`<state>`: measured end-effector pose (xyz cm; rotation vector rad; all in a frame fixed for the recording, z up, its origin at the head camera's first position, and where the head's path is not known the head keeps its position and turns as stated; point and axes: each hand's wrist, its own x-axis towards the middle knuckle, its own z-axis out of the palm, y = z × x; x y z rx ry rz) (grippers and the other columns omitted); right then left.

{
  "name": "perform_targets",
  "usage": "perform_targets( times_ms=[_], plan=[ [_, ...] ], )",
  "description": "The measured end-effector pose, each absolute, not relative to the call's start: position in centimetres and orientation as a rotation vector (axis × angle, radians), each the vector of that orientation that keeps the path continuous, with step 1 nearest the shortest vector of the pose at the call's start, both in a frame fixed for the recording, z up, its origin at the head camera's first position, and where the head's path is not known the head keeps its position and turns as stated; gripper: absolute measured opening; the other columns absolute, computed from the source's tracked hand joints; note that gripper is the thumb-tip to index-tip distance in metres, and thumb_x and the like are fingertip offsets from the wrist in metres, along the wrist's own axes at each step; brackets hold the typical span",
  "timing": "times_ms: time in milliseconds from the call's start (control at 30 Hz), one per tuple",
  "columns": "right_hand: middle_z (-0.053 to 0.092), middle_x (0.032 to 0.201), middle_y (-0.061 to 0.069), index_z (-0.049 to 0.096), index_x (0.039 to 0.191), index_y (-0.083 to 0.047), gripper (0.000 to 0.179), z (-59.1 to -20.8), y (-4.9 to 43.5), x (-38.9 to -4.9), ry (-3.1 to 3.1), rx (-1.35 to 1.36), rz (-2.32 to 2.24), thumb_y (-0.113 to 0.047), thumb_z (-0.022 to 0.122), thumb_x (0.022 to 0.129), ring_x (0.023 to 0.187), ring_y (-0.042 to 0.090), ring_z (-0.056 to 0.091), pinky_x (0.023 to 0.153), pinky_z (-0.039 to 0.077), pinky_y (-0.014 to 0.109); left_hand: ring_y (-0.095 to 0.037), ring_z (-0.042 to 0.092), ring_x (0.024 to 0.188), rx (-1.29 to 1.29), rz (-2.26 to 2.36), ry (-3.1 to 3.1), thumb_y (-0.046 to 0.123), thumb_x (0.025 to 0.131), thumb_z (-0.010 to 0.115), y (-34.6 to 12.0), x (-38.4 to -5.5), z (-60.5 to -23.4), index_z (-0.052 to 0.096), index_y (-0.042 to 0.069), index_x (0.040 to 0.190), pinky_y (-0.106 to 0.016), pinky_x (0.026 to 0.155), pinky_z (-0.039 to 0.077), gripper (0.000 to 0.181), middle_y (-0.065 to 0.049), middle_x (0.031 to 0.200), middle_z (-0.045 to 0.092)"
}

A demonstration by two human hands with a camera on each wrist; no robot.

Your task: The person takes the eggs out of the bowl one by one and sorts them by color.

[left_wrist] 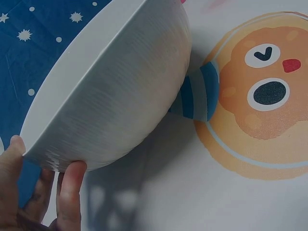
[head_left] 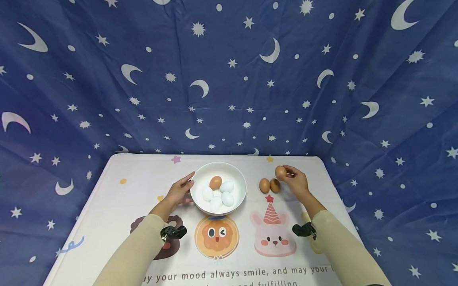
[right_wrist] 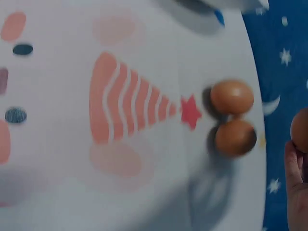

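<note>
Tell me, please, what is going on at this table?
A person's left hand touches the side of a round white bowl, which contains four oval white eggs and one oval brown egg. Their right hand holds another brown egg near two more brown eggs lying on the white printed tablecloth.

The bowl point(head_left: 220, 171) is white, with four white eggs point(head_left: 227, 198) and one brown egg point(head_left: 215, 182) inside. The three eggs to the right point(head_left: 264, 185) are brown. The white tablecloth point(head_left: 114, 214) carries an orange face point(head_left: 216, 244) and a pink rabbit point(head_left: 274, 249). White moons, stars and dots pattern the dark blue backdrop point(head_left: 229, 91). The sleeves point(head_left: 134, 254) are cream.
</note>
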<state>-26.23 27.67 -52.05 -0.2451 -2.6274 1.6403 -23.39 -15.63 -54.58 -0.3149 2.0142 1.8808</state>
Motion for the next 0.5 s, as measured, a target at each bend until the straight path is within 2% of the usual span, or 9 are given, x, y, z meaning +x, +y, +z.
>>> perform_targets(
  times_ms=[233,500],
  plan=[
    [0.054,0.137,0.023,0.050,0.142,-0.001,0.057,-54.1,30.6,-25.6,-2.607,-0.388,1.609,-0.012,0.072,0.090,0.120,0.031,0.052,0.073,0.044,0.001,-0.041,0.046,0.133,-0.325,1.875,2.018,0.031,0.104,0.049,-15.6,-23.5,-54.7,0.036,0.034,0.153,-0.038,0.080,0.064,0.050,-0.016,0.151,0.041],
    [0.054,0.138,0.025,0.051,0.141,-0.001,0.059,-56.4,32.0,-24.7,-2.654,-0.520,1.574,-0.017,0.073,0.090,0.123,0.033,0.053,0.068,0.044,0.000,-0.042,0.044,0.135,-0.331,1.879,2.008,0.030,0.105,0.049,-15.7,-23.4,-54.5,0.036,0.033,0.153,-0.039,0.081,0.064,0.050,-0.017,0.152,0.040]
  ],
)
